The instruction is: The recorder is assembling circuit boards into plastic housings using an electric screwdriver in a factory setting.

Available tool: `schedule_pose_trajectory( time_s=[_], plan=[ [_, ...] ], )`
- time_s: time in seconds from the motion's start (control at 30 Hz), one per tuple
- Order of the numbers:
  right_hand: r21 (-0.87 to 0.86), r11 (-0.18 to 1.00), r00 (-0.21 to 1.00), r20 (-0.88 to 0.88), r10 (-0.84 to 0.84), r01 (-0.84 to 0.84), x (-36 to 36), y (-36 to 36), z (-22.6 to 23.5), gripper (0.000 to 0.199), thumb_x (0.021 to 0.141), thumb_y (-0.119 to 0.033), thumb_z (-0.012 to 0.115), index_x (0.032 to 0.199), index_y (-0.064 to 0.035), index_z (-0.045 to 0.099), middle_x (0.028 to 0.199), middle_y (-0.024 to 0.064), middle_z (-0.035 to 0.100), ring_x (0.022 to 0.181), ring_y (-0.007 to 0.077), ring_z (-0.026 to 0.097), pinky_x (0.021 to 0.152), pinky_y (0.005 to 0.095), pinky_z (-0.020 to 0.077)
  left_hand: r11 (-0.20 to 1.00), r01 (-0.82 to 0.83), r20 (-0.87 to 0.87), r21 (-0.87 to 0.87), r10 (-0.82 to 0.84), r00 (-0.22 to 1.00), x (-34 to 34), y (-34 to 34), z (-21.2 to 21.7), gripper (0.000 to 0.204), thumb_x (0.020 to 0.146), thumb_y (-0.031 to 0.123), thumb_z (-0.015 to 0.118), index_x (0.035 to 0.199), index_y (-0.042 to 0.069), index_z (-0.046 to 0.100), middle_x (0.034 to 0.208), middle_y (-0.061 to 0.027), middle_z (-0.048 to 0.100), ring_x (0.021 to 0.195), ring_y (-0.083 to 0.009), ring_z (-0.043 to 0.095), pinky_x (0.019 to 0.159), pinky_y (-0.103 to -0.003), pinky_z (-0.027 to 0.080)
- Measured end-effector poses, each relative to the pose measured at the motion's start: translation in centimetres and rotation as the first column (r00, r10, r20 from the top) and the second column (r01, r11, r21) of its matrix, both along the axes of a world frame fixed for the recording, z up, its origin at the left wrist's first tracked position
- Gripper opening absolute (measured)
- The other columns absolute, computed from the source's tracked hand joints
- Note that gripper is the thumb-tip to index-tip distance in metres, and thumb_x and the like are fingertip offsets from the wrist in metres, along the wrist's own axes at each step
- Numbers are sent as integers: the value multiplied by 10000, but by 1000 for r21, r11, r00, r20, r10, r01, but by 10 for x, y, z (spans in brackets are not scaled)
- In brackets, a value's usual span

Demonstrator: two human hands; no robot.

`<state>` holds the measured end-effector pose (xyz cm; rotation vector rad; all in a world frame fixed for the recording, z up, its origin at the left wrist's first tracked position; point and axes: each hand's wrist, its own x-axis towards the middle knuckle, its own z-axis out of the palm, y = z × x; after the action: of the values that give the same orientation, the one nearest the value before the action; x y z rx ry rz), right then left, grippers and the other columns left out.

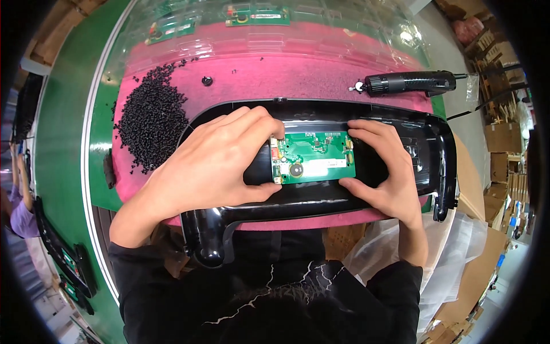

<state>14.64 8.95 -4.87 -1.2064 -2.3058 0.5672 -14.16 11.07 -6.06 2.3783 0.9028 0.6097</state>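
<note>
A green circuit board [321, 157] lies level in the middle of a glossy black plastic housing [252, 213]. My left hand [220, 155] grips the board's left end, thumb at the near corner and fingers at the far one. At the opposite end, my right hand [387, 160] holds it the same way, fingertips at the far corner and thumb at the near corner. A round dark component and small connectors show on the board. Whether the board touches the housing beneath it I cannot tell.
Left of the housing is a heap of small black screws [152, 117] on a pink mat [240, 71]. A black electric screwdriver [409, 83] lies at the far right. Clear plastic trays [321, 34] with more circuit boards [258, 16] stand at the back. Cardboard [481, 264] is at right.
</note>
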Motion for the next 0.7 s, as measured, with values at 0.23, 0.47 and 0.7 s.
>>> schedule_pose_trajectory(
  time_s=[0.23,0.47,0.7],
  plan=[
    [-11,999,998,55,-32,33,0,-2,-5,587,627,-106,821,1160,1,598,1244,149,565,1150,351,521,995,428,413,999,-35,-97,-12,33,995,4,-3,1,579,627,138,819,1115,36,525,1129,-117,535,1033,-318,556,852,-394,478],
    [-30,998,996,77,-52,55,-4,-1,-6,595,621,-101,821,1164,-1,597,1256,143,560,1171,352,508,1011,431,408,1000,-28,-112,-3,28,993,3,1,-2,578,640,141,816,1121,31,516,1115,-112,539,1020,-314,552,855,-392,472],
    [-72,995,993,101,-58,65,-15,5,-4,612,622,-96,819,1186,-13,596,1262,140,564,1178,352,506,1019,426,404,999,-39,-121,26,41,992,-8,4,-5,578,653,157,822,1128,23,521,1118,-110,540,1020,-295,558,852,-379,475]
  ],
)
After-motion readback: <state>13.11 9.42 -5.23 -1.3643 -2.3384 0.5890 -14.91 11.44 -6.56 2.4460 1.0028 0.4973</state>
